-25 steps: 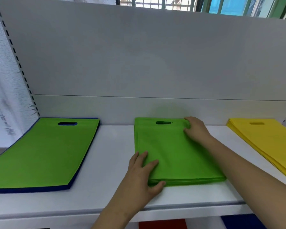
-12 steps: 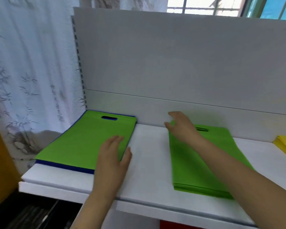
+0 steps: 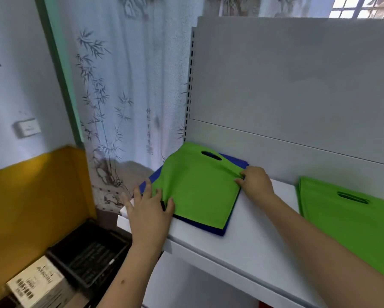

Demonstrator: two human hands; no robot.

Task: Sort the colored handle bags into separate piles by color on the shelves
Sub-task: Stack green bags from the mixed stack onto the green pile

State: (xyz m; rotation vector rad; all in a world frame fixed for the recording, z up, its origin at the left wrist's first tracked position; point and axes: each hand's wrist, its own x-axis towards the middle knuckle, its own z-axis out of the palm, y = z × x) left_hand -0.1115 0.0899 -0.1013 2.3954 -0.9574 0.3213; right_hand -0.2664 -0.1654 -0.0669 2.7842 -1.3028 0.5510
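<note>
Showing the left end of the white shelf (image 3: 242, 247), the view has been swung leftwards since a second ago, when both hands were laid on the green pile (image 3: 350, 218) then at centre; that pile is now seen at the right edge, released, and the yellow pile has passed out of frame. Half a second ago the left hand was only arriving at the leftmost stack and the right hand was still lifting off the green pile. This is judged to mean that attention has been transferred to a stray green bag (image 3: 199, 187), which is lying on the blue pile (image 3: 208, 227) and must be removed for the colours to be separated.

Left to right: a curtain printed with bamboo (image 3: 111, 103) is seen beside the shelf. The left hand (image 3: 148, 212) is spread, fingers nearly straight, and is pressed on the near-left corner of the green bag, the thumb lying along its front edge (nothing is enclosed). The right hand (image 3: 256, 184) is closed in a pinch on the bag's right edge, where the fabric is puckered and slightly raised. The green pile is left untouched.
</note>
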